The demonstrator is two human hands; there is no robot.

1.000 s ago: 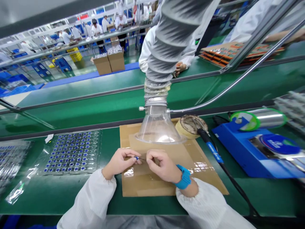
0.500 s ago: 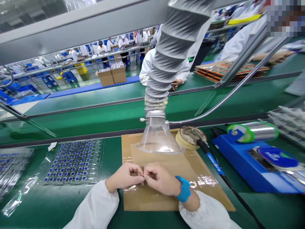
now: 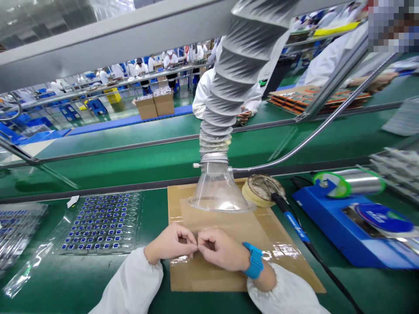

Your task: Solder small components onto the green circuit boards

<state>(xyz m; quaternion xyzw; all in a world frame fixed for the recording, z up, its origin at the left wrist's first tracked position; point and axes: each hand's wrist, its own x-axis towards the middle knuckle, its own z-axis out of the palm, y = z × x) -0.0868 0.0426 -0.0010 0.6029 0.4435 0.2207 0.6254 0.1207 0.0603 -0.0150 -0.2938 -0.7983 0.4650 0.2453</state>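
My left hand (image 3: 170,244) and my right hand (image 3: 219,247) meet fingertip to fingertip over a brown cardboard mat (image 3: 284,266). Both are closed in a pinch on something tiny between them; it is hidden by the fingers now. A blue wrist strap (image 3: 254,261) sits on my right wrist. Just beyond the hands hangs a clear funnel hood (image 3: 218,194) on a grey ribbed hose (image 3: 238,74). To the left lies a clear tray of several small blue parts (image 3: 101,222).
A soldering iron with a blue handle (image 3: 294,224) rests by a round sponge pad (image 3: 262,189). At right a blue soldering station (image 3: 353,226) carries a solder spool (image 3: 350,183). More clear trays (image 3: 16,231) lie far left. A person in white (image 3: 204,91) works across the green belt (image 3: 131,152).
One second ago my hands were slightly apart with a small blue part and a thin wire showing between them. They have come together and the part is hidden. The view tilted up.
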